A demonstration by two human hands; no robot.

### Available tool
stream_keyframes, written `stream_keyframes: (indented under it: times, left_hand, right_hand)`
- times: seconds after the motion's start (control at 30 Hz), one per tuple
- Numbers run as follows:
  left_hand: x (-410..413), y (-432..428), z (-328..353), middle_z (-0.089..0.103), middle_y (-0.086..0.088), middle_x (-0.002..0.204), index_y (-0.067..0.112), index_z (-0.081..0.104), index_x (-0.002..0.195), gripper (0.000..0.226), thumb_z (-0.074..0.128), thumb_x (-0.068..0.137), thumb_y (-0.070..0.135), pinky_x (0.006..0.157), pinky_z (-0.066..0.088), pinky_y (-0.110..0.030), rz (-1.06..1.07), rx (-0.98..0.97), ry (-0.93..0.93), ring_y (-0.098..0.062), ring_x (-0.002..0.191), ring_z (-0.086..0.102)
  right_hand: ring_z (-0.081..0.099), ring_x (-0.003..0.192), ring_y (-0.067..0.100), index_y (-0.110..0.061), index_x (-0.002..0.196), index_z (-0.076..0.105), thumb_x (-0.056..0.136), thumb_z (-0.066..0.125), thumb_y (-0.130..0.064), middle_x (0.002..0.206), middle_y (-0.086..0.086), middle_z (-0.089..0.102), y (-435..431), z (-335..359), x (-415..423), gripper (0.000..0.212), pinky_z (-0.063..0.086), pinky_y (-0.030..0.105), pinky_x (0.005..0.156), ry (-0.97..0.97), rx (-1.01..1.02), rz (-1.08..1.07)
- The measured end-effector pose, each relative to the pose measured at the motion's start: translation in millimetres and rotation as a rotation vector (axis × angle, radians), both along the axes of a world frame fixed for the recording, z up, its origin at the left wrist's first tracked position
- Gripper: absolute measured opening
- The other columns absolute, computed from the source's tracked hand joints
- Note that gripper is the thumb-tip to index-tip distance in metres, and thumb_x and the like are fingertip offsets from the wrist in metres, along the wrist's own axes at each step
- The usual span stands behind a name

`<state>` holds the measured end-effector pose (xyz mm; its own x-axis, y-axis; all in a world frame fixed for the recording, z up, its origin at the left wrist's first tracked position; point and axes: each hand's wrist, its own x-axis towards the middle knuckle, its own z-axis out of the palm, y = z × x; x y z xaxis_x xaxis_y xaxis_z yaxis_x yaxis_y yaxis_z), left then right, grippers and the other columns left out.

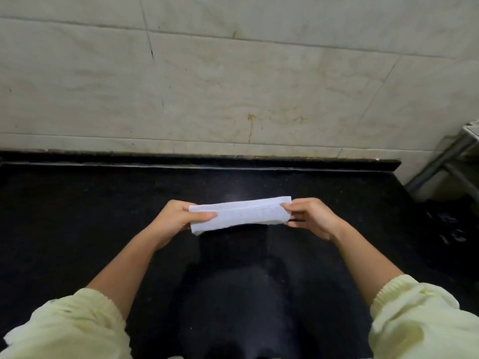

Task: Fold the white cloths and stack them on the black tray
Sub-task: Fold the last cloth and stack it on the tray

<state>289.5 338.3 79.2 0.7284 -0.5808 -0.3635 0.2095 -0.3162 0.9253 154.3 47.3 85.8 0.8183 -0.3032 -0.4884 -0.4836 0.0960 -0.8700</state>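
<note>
- White and faintly textured, the cloth (239, 214) is folded into a long, narrow band with a lengthwise crease, held level in the air over the black surface (77, 216), at the middle of the scene.
- The left hand (176, 221) pinches the band's left end, thumb on top and fingers curled beneath; its grip is closed on the fabric.
- The right hand (311, 216) pinches the right end the same way, thumb and forefinger clamped on the corner, other fingers tucked below.
- Both forearms are bare; pale yellow ribbed sleeves (420, 320) are pushed up toward the elbows at the near edge.
- The surface is dark, speckled and slightly glossy, with a raised lip along its far side.
- Beyond it rises a wall (233, 86) of large cream tiles, marbled and stained, with thin grout lines.
- At the far right stands a grey metal frame (445, 156), its bars angled.
- No tray can be made out against the dark surface.
</note>
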Motion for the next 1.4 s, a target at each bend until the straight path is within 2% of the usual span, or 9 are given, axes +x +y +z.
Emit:
stream_keyframes:
  times: [0.07, 0.2, 0.33, 0.43, 0.63, 0.73, 0.87, 1.0, 1.4]
  left_hand:
    - [-14, 8, -14, 0.075, -0.012, 0.086, 0.007, 0.079, 0.076, 0.045, 0.089, 0.05, 0.042, 0.075, 0.055, -0.03, -0.087, 0.083, 0.082, -0.02, 0.081, 0.071]
    - [-49, 16, -40, 0.076, -0.005, 0.084, 0.006, 0.078, 0.076, 0.017, 0.083, 0.07, 0.021, 0.07, 0.054, -0.023, -0.126, 0.205, 0.196, -0.015, 0.081, 0.071]
    - [-70, 18, -64, 0.077, -0.004, 0.084, 0.005, 0.078, 0.079, 0.018, 0.083, 0.071, 0.02, 0.066, 0.055, -0.02, -0.079, 0.268, 0.24, -0.014, 0.081, 0.073]
    - [-75, 17, -74, 0.076, 0.0, 0.077, 0.011, 0.077, 0.067, 0.013, 0.083, 0.073, 0.02, 0.062, 0.054, -0.019, -0.072, 0.309, 0.243, -0.011, 0.075, 0.072]
    - [-66, 12, -85, 0.075, -0.007, 0.095, 0.004, 0.074, 0.097, 0.022, 0.073, 0.084, 0.021, 0.07, 0.058, -0.027, 0.072, 0.272, 0.235, -0.019, 0.088, 0.072]
    - [-59, 6, -91, 0.074, -0.008, 0.098, 0.003, 0.072, 0.1, 0.025, 0.068, 0.088, 0.025, 0.071, 0.059, -0.03, 0.168, 0.259, 0.201, -0.019, 0.09, 0.07]
    - [-50, -2, -106, 0.069, -0.019, 0.095, -0.002, 0.066, 0.092, 0.037, 0.062, 0.091, 0.035, 0.079, 0.056, -0.045, 0.263, 0.362, 0.11, -0.024, 0.084, 0.064]
    - [-46, -14, -116, 0.055, -0.004, 0.067, 0.01, 0.052, 0.063, 0.04, 0.058, 0.094, 0.035, 0.06, 0.042, -0.031, 0.296, 0.485, -0.019, -0.017, 0.066, 0.052]
    - [-38, -23, -132, 0.048, 0.0, 0.06, 0.014, 0.044, 0.06, 0.046, 0.052, 0.095, 0.043, 0.05, 0.033, -0.028, 0.197, 0.747, -0.21, -0.013, 0.056, 0.047]
  right_hand:
    - [0.064, 0.089, 0.02, -0.011, 0.087, 0.071, 0.087, 0.066, -0.015, 0.089, 0.007, 0.071, -1, -20, -17, 0.006, 0.048, 0.033, 0.084, 0.094, 0.001, 0.074]
    - [0.069, 0.094, 0.022, -0.007, 0.098, 0.072, 0.086, 0.066, -0.015, 0.099, 0.011, 0.074, 3, -58, -53, 0.015, 0.052, 0.033, 0.086, 0.293, 0.007, 0.167]
    - [0.071, 0.097, 0.021, -0.012, 0.093, 0.072, 0.085, 0.07, -0.023, 0.101, 0.011, 0.075, 8, -82, -72, 0.014, 0.051, 0.032, 0.086, 0.388, -0.016, 0.252]
    - [0.071, 0.094, 0.017, -0.014, 0.094, 0.072, 0.086, 0.068, -0.028, 0.096, 0.006, 0.076, 11, -86, -71, 0.016, 0.05, 0.028, 0.081, 0.382, -0.061, 0.278]
    - [0.065, 0.069, 0.008, -0.01, 0.081, 0.068, 0.093, 0.061, -0.026, 0.073, -0.001, 0.071, 15, -86, -50, 0.021, 0.045, 0.02, 0.062, 0.272, -0.221, 0.268]
    - [0.058, 0.058, 0.009, -0.008, 0.07, 0.057, 0.094, 0.059, -0.024, 0.064, 0.002, 0.061, 18, -95, -33, 0.03, 0.043, 0.018, 0.055, 0.236, -0.35, 0.25]
    - [0.039, 0.058, 0.014, -0.013, 0.062, 0.037, 0.095, 0.055, -0.026, 0.06, 0.001, 0.04, 26, -111, -14, 0.04, 0.033, 0.028, 0.055, 0.28, -0.608, 0.216]
    - [0.045, 0.059, 0.016, -0.014, 0.059, 0.038, 0.096, 0.051, -0.029, 0.059, -0.002, 0.045, 30, -120, -7, 0.042, 0.036, 0.03, 0.057, 0.332, -0.682, 0.175]
    - [0.058, 0.085, 0.026, -0.017, 0.073, 0.045, 0.099, 0.044, -0.031, 0.093, 0.01, 0.061, 38, -126, 1, 0.029, 0.045, 0.034, 0.07, 0.425, -0.801, 0.177]
